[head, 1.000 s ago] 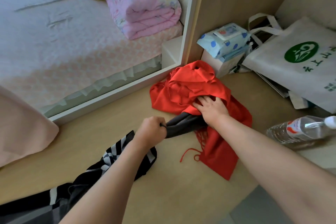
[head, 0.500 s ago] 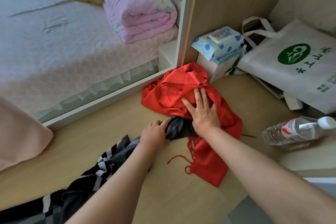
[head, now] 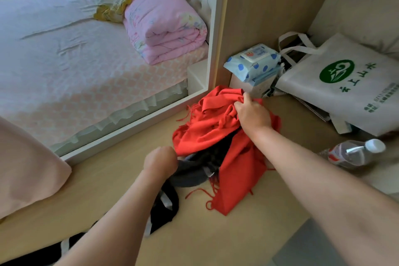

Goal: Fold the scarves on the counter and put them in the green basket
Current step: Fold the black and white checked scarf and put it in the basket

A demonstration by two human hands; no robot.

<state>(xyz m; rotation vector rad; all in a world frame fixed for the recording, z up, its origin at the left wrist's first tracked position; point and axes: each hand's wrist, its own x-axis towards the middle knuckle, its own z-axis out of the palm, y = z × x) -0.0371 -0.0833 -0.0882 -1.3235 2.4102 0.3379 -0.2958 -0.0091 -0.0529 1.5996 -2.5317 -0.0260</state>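
Right hand: placed on the far, upper part of the red scarf; the fingers are clamped on a bunched fold of the red fabric.
Left hand: closed into a fist at the near edge of the pile; its fingers are curled tight on the dark scarf, whose cloth is seen running out from under the fist.
Red scarf: crumpled in a heap on the tabletop, close to the white frame; one fringed end is trailed toward the near edge.
Dark scarf: partly buried under the red scarf, with a grey bunch exposed beside the left hand; a black stretch with pale stripes is laid along the tabletop beneath the left forearm.
Wipes pack: blue-dotted, rested on a small box just behind the red scarf.
Tote bag: white with a green round logo, slumped in the far right corner.
Water bottle: clear, white-capped, laid on its side at the right, apart from the scarves.
Pink cloth: seen at the left edge of the tabletop.
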